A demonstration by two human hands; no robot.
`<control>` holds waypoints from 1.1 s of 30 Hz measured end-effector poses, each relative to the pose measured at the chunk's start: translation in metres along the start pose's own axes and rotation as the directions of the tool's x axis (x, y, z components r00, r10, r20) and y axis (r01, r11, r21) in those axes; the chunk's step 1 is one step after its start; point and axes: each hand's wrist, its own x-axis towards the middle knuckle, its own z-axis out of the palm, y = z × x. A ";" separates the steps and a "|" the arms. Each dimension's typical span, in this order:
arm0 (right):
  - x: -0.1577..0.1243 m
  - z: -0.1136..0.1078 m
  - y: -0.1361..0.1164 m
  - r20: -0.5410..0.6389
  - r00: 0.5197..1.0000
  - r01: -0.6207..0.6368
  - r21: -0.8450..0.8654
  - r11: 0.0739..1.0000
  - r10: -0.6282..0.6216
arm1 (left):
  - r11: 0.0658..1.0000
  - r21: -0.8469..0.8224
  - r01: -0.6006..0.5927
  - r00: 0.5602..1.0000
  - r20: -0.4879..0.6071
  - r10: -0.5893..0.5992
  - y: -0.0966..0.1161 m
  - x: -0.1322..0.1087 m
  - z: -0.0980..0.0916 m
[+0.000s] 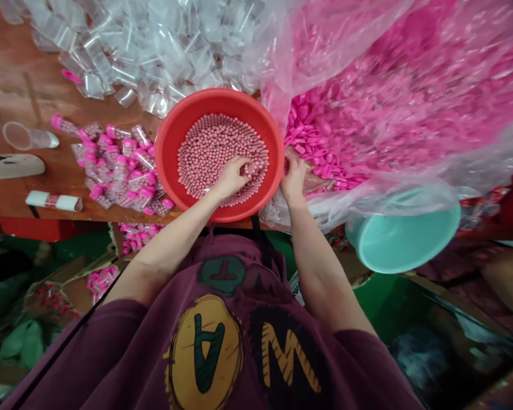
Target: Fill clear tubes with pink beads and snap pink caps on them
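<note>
A red bowl (165, 162) holds a broad heap of small pink beads (216, 145). Inside it, my left hand (233, 177) is closed among the beads, thumb and forefinger curled; what lies in its grasp blends with the beads and I cannot make it out. Just outside the bowl's right rim is my right hand (293, 176), its fingers bent together beside a pile of bright pink plastic caps (320, 145). Anything in those fingers is too small to name. Left of the bowl lie several pink-capped clear bottles (119, 165) filled with beads.
Clear empty bottles (123, 68) are heaped behind the bowl. A large plastic bag (410, 91) of pink pieces spreads to the right, above a teal basin (410, 239). A clear cup (29, 136) and a white roll (53, 200) lie on the brown table (8, 85).
</note>
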 end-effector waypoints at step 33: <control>-0.077 -0.087 -0.211 0.227 0.842 0.448 0.208 0.869 -0.489 | 0.635 -0.695 0.336 0.895 0.445 0.013 0.041 -0.081 -0.072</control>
